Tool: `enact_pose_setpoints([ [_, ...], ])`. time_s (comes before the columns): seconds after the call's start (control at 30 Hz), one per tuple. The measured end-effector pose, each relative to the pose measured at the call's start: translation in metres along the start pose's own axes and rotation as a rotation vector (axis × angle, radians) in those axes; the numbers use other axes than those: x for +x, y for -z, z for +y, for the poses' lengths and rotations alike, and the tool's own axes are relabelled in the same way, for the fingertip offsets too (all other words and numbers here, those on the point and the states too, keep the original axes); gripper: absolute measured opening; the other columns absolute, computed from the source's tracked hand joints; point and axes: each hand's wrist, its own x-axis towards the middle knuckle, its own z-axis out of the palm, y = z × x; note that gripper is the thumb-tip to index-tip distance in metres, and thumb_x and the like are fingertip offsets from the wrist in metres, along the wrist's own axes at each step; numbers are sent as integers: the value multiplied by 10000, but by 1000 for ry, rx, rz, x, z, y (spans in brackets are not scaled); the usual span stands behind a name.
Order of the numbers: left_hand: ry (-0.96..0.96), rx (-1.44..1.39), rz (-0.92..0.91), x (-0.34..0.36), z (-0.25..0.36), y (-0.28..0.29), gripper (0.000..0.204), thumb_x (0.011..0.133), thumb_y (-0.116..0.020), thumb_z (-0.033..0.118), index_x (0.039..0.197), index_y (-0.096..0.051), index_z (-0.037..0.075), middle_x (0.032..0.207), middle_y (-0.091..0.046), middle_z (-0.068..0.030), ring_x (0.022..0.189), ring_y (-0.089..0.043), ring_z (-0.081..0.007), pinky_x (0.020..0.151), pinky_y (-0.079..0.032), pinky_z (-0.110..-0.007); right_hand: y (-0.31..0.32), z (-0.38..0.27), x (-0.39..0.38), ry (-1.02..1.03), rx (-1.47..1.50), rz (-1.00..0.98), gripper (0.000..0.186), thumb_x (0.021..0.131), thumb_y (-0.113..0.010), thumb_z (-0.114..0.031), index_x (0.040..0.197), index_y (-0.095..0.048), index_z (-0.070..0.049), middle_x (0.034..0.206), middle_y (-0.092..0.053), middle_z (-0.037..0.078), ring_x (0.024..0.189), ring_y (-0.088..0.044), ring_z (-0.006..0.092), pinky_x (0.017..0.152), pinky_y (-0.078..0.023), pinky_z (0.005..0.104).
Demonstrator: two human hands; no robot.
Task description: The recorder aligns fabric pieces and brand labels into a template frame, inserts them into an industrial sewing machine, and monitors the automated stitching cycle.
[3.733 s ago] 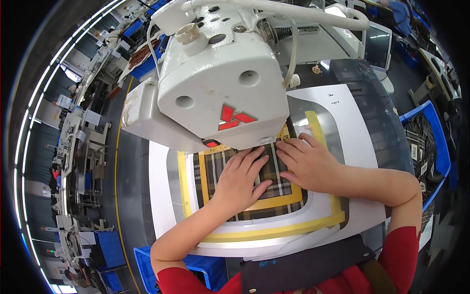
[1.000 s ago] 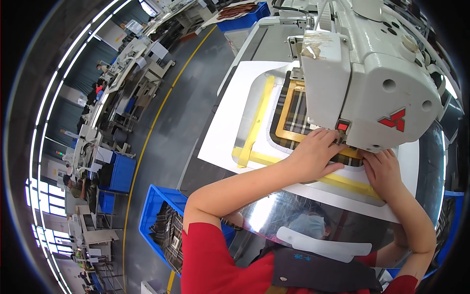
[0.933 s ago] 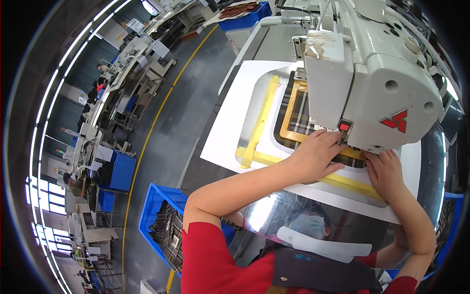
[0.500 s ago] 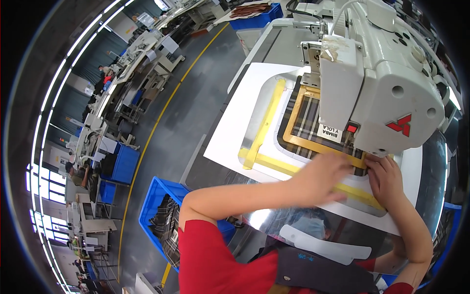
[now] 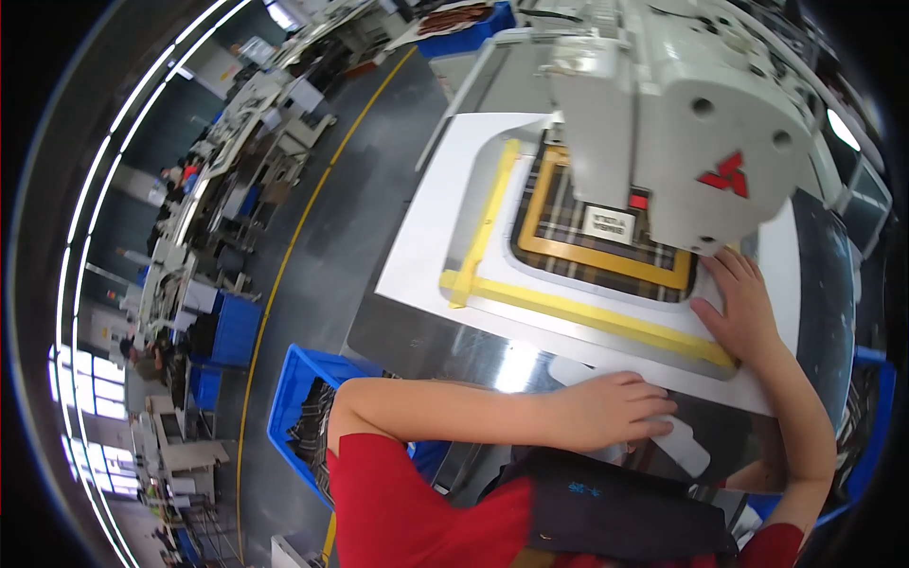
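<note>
My left hand point(image 5: 615, 412) lies over a long white curved strip point(image 5: 689, 452) by the machine bed's front edge. Its fingers are bent and close together on the strip, with the thumb hidden. On the right, my right hand point(image 5: 746, 308) rests open on the white sheet point(image 5: 414, 257), thumb spread, fingertips beside the frame corner. A yellow-gold rectangular frame point(image 5: 606, 262) surrounds plaid fabric point(image 5: 565, 216) under the sewing machine head point(image 5: 734, 142). On the fabric sits a small white label point(image 5: 609, 224). Yellow tape point(image 5: 587, 316) borders the opening in the sheet.
A blue bin point(image 5: 294, 417) with plaid pieces stands at lower left, and another blue bin point(image 5: 866, 445) at far right. Brown pieces fill a blue bin point(image 5: 464, 24) behind. A yellow floor line point(image 5: 308, 213) runs along the aisle beside rows of worktables.
My left hand has left the gold frame and come down onto the white strip, which now lies at a steeper slant. My right hand has eased off the frame's corner. The view has shifted slightly.
</note>
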Motion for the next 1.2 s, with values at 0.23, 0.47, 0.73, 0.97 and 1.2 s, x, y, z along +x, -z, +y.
enact_pose_setpoints([
  [0.23,92,51,-81,-1,-3,40,403,788,-534,117,1190,-544,82,1230,-537,-82,1108,-530,-234,894,-446,-346,0,-2,0,-1,89,37,559,777,-689,-274,1248,-534,-16,1387,-460,124,1294,-407,309,1082,-288,441],
  [0.47,89,47,-49,-5,-8,55,385,776,-615,115,1160,-593,102,1224,-563,-57,1086,-554,-229,881,-459,-344,33,5,-9,-100,89,-33,557,762,-716,-276,1244,-569,-40,1399,-462,90,1303,-402,282,1087,-291,413],
  [0.73,45,-18,127,-30,-12,92,342,731,-719,125,1066,-653,113,1137,-620,-26,1050,-588,-215,839,-498,-340,65,11,-14,-211,141,-74,531,720,-725,-223,1205,-612,-40,1405,-469,82,1305,-401,273,1093,-290,401],
  [0.97,40,-40,201,-23,-16,93,323,719,-716,96,1036,-659,110,1088,-634,-23,1021,-606,-217,811,-505,-335,53,8,-19,-298,172,149,182,730,-694,-88,902,-684,-28,1240,-595,76,1267,-449,274,1066,-318,408],
  [1.2,72,-19,253,-24,-17,92,308,719,-696,76,1024,-656,95,1089,-642,-56,1025,-612,-245,806,-494,-356,59,47,-31,-650,379,682,92,876,-609,-102,928,-615,-26,968,-647,59,868,-607,164,805,-464,271],
])
